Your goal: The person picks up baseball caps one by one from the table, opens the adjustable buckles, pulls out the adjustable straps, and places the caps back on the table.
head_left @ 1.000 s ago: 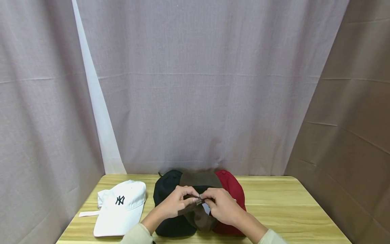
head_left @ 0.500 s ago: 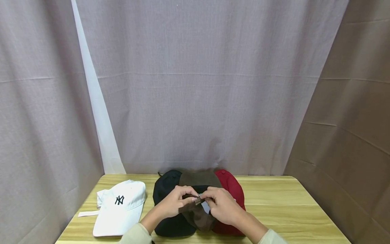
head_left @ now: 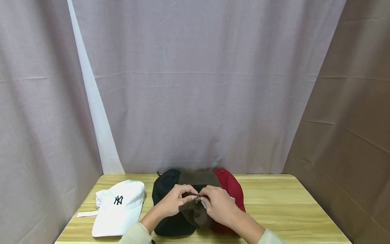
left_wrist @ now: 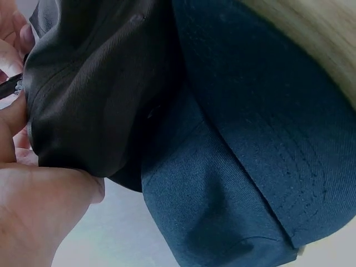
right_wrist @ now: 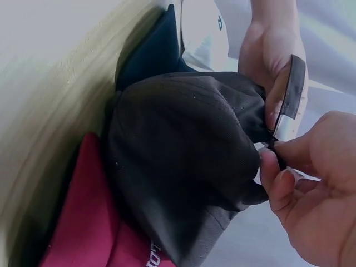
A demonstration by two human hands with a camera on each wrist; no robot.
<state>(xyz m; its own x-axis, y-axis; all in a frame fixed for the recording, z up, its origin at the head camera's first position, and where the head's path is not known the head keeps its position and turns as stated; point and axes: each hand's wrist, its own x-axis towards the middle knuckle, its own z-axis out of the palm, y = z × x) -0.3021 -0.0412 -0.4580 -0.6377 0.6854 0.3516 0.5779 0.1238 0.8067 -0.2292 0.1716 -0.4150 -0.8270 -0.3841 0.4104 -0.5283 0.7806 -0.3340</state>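
A dark brown baseball cap point(head_left: 198, 215) is held in the middle, its back strap turned up toward me. My left hand point(head_left: 172, 202) pinches the strap and cap edge from the left. From the right, my right hand point(head_left: 220, 205) pinches the same strap close to the left fingertips. In the right wrist view a metal buckle point(right_wrist: 285, 128) sits between the hands, with the free strap end point(right_wrist: 295, 83) standing up over the left thumb. The brown cap's crown point(left_wrist: 100, 83) bulges beside my left thumb in the left wrist view.
A dark cap point(head_left: 173, 225), bluish in the left wrist view, lies left of the brown one. A red cap point(head_left: 233, 189) lies to the right. Further left is a white cap point(head_left: 122, 203) with its strap loose. Curtains point(head_left: 195, 101) hang behind the wooden table point(head_left: 274, 203).
The right hand's fingers have shifted slightly left and closer to the left fingertips. The buckle, which showed between the hands earlier, is now mostly covered in the head view.
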